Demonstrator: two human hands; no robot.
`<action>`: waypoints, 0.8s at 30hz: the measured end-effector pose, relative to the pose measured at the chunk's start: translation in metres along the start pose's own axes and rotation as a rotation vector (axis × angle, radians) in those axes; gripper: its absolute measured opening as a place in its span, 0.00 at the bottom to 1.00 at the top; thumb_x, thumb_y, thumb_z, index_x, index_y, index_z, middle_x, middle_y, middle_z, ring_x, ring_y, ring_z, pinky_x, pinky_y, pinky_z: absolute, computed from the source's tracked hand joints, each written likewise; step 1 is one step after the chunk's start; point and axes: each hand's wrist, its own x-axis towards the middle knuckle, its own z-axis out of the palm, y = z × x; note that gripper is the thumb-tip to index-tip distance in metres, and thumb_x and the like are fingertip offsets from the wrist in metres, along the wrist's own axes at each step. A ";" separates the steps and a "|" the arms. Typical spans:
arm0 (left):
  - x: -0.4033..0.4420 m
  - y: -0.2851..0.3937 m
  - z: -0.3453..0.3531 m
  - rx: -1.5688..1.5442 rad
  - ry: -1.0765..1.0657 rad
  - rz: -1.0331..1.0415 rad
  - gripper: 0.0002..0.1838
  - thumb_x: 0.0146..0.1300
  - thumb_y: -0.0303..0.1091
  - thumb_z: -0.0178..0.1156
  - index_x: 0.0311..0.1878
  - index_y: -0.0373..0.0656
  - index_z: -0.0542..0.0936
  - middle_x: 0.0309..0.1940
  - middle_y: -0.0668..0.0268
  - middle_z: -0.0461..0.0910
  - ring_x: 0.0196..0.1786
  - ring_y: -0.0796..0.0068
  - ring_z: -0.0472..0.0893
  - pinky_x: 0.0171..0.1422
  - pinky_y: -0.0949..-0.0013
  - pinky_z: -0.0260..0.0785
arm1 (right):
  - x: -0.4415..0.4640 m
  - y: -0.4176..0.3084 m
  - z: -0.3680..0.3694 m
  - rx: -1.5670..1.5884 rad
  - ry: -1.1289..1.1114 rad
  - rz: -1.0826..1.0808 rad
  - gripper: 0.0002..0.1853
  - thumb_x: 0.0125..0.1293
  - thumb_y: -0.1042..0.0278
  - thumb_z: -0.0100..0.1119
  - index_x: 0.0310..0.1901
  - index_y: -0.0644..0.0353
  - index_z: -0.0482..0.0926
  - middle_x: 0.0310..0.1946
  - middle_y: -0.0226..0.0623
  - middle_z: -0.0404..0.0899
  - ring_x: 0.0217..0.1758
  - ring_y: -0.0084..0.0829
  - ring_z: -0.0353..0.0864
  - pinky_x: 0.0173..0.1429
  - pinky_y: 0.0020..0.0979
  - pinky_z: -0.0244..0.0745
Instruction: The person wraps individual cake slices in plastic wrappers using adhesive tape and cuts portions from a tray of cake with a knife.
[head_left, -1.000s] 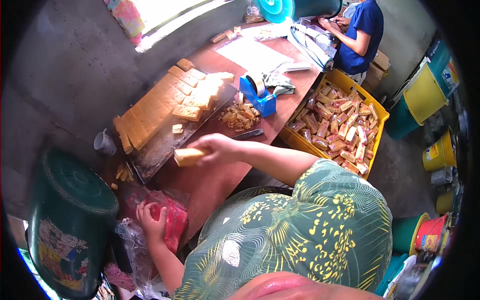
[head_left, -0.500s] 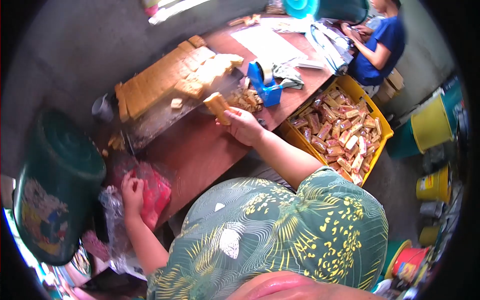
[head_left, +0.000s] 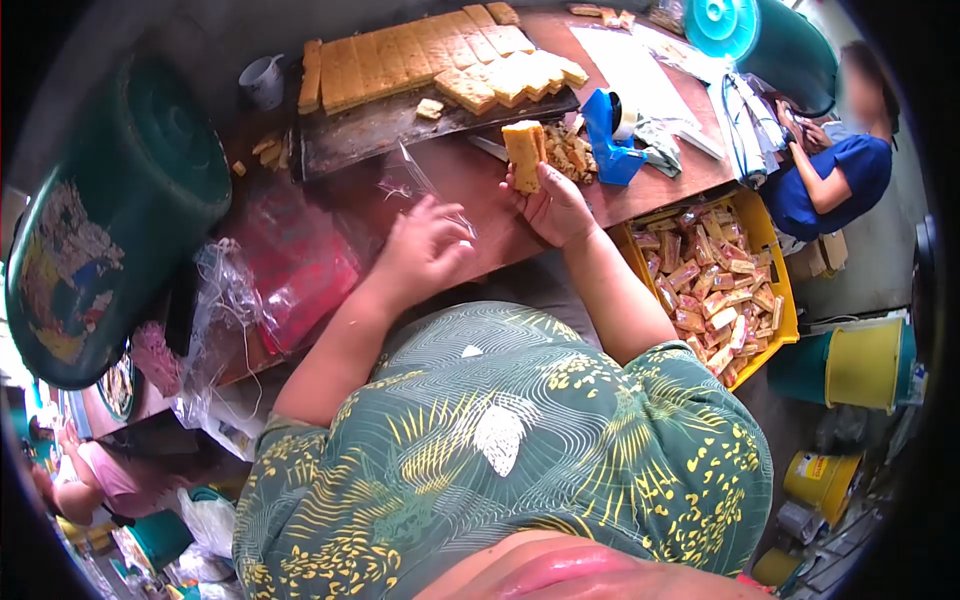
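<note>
My right hand (head_left: 558, 208) grips a slice of yellow cake (head_left: 523, 155) upright above the table. A small clear plastic bag (head_left: 425, 175) hangs from the fingers of my left hand (head_left: 428, 245), which is slightly blurred. Beyond both hands, a dark tray (head_left: 350, 148) bears a large sponge cake (head_left: 390, 62) cut into slices, several of them shifted to its right end. Cake scraps (head_left: 570, 155) are heaped just behind the held slice. A blue tape dispenser (head_left: 612, 140) stands to the right of that heap.
A yellow crate (head_left: 785, 310) of wrapped cake pieces stands at the table's right. Red plastic bags (head_left: 300, 270) lie at the left, beside a large green bin (head_left: 120, 220). A white mug (head_left: 262, 82) stands behind the tray. A person in blue (head_left: 835, 185) sits at the far right.
My left hand has moved from the red plastic bags to the middle, now with a clear plastic bag. My right hand still holds the slice, now more upright. The view has shifted.
</note>
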 end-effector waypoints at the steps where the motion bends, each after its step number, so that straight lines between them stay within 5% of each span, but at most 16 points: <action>1: -0.003 0.014 0.010 0.094 -0.088 -0.109 0.21 0.67 0.52 0.67 0.56 0.49 0.86 0.73 0.61 0.75 0.84 0.43 0.57 0.81 0.22 0.39 | -0.001 0.001 0.000 0.005 -0.003 0.000 0.22 0.79 0.56 0.59 0.66 0.61 0.74 0.56 0.36 0.83 0.60 0.31 0.83 0.70 0.40 0.78; 6: 0.000 0.001 0.003 0.066 0.177 0.015 0.18 0.65 0.43 0.71 0.55 0.46 0.86 0.65 0.58 0.80 0.74 0.48 0.72 0.81 0.48 0.58 | 0.001 0.002 -0.005 0.027 -0.032 -0.003 0.22 0.80 0.56 0.57 0.67 0.60 0.74 0.56 0.36 0.83 0.60 0.31 0.83 0.71 0.43 0.78; 10: 0.013 0.018 -0.014 0.056 0.291 0.044 0.10 0.64 0.36 0.71 0.46 0.46 0.88 0.54 0.62 0.85 0.62 0.58 0.79 0.70 0.55 0.69 | 0.005 0.003 -0.009 0.040 -0.061 0.016 0.24 0.83 0.54 0.52 0.70 0.60 0.72 0.57 0.39 0.84 0.61 0.33 0.84 0.72 0.43 0.78; 17: 0.064 0.044 0.002 0.159 0.432 0.231 0.06 0.60 0.36 0.73 0.40 0.52 0.90 0.48 0.73 0.86 0.62 0.65 0.78 0.69 0.54 0.64 | 0.006 0.004 -0.008 0.054 -0.018 0.049 0.23 0.82 0.56 0.52 0.68 0.63 0.71 0.57 0.41 0.82 0.60 0.34 0.83 0.69 0.40 0.80; 24: 0.106 0.029 0.034 0.239 0.538 0.264 0.06 0.56 0.37 0.75 0.38 0.55 0.91 0.47 0.76 0.85 0.66 0.60 0.76 0.71 0.50 0.59 | 0.010 0.006 0.001 0.104 0.068 -0.031 0.21 0.84 0.59 0.50 0.69 0.63 0.70 0.60 0.42 0.80 0.60 0.33 0.82 0.68 0.37 0.79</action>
